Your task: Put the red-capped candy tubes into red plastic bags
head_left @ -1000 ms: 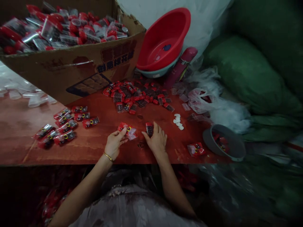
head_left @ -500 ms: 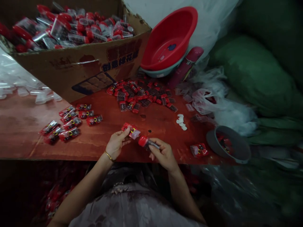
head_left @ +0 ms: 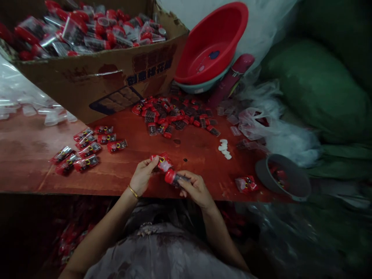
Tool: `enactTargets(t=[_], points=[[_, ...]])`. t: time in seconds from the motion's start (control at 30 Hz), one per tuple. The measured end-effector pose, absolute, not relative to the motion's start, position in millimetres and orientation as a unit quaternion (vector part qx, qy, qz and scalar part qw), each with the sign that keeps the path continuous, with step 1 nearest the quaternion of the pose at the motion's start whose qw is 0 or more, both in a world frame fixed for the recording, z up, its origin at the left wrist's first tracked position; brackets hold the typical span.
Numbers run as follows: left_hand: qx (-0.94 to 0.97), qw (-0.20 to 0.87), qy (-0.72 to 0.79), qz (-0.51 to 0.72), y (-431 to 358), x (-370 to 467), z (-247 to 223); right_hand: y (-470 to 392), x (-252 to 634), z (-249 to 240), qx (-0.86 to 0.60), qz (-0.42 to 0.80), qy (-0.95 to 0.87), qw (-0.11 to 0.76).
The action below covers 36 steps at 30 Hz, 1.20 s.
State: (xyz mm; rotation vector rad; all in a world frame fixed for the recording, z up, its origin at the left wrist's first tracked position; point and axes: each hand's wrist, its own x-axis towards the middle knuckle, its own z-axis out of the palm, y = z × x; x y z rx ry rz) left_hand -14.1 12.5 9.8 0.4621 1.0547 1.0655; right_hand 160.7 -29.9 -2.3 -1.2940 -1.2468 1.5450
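Near the table's front edge, my left hand pinches a red printed plastic wrapper between thumb and fingers. My right hand is closed around a small clear bottle with a red cap; its cap end points left and meets the wrapper's lower edge. Whether the cap is inside the wrapper I cannot tell. Several wrapped bottles lie in a group on the left of the table. Behind my hands is a pile of unwrapped red-capped bottles.
A cardboard box full of bottles stands at the back left. Red basin and pink flask stand behind the pile. White pieces, a stack of wrappers and a grey bowl are on the right.
My right hand has moved left with the bottle, bringing its red cap up to the wrapper. My left hand still holds the wrapper, which looks spread wider. The view has shifted slightly.
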Motion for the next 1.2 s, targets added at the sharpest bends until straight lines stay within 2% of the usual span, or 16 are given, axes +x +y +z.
enactTargets(t=[0.27,0.7,0.97,1.2], points=[[0.275,0.71,0.439,0.477,9.7,-12.7,10.0,-30.7,162.2,-5.6,-0.527,0.557,-0.511,0.389],[0.218,0.712,0.48,0.463,12.0,-16.4,3.2,-35.6,162.8,-1.0,-0.529,0.525,-0.53,0.404],[0.292,0.708,0.439,0.47,8.6,-17.7,2.6,-31.0,158.8,2.0,-0.539,0.593,-0.469,0.373],[0.327,0.701,0.423,0.473,7.4,-16.8,5.1,-31.5,159.4,0.7,-0.537,0.586,-0.478,0.373]])
